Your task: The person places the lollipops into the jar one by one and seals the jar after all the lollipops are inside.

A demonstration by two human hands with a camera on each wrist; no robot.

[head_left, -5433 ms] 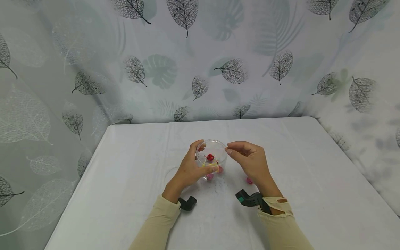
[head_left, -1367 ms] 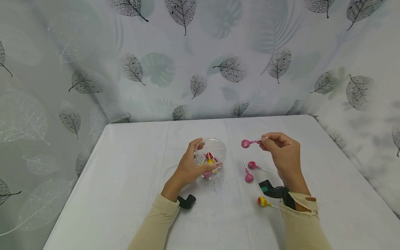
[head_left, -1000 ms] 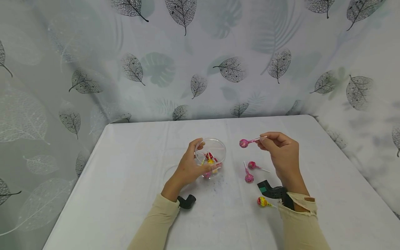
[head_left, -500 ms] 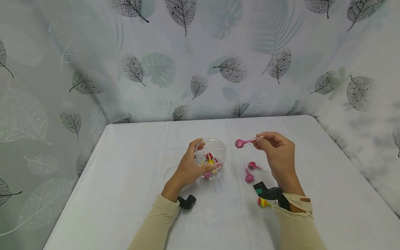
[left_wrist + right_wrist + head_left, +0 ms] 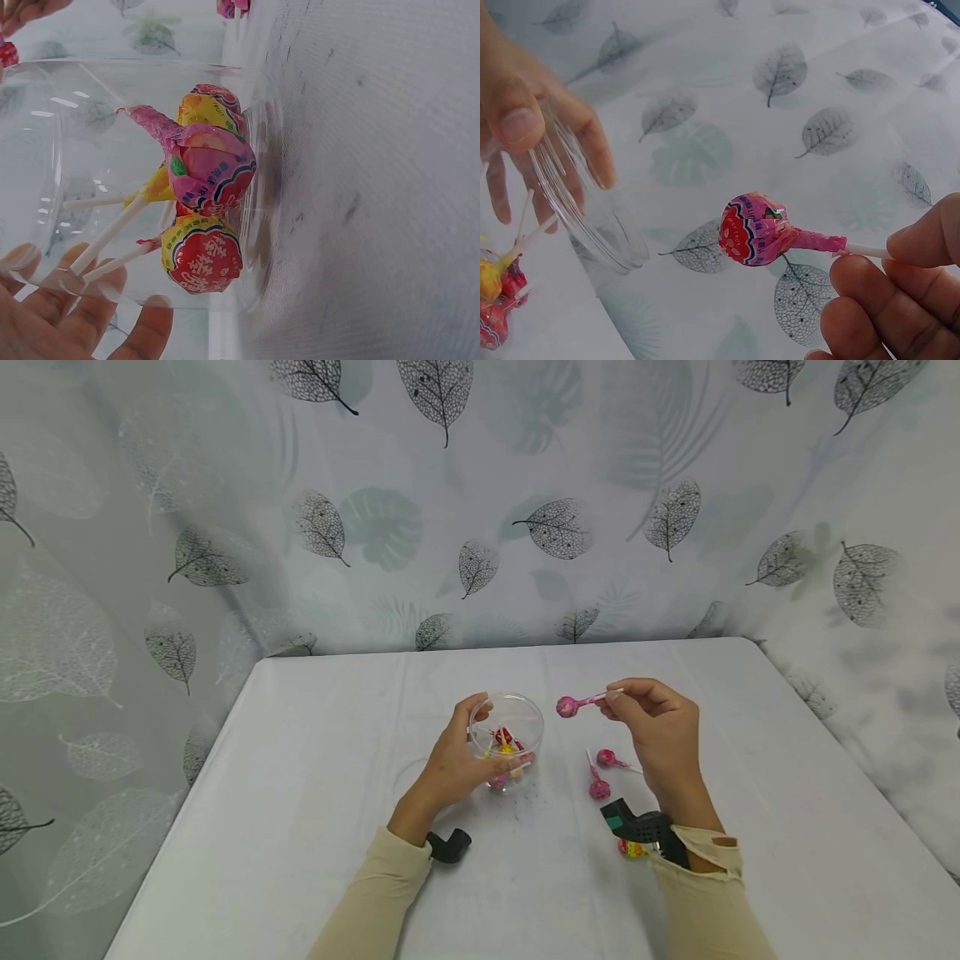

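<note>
In the head view my left hand [image 5: 457, 760] holds a clear plastic jar [image 5: 527, 703] round its side, mouth up. Several wrapped lollipops lie inside; a pink lollipop [image 5: 214, 169] and a red-and-yellow lollipop [image 5: 202, 259] show through the wall in the left wrist view. My right hand [image 5: 660, 735] pinches another pink lollipop [image 5: 757, 229] by the end of its white stick. Its wrapped head points left and hangs in the air just right of the jar's rim, not touching it.
On the white table [image 5: 315, 827], right of the jar, lie two pink lollipops, one [image 5: 599, 789] nearer and one [image 5: 606, 758] farther. A yellow-and-red lollipop [image 5: 630, 848] is partly hidden by the right wrist camera [image 5: 637, 822]. A faint clear round edge [image 5: 401, 772] shows behind the left wrist.
Over the last second or so my right hand has moved left with the pink lollipop, closer to the jar. Earliest, that hand was at the jar's rim. The left hand stays almost still.
</note>
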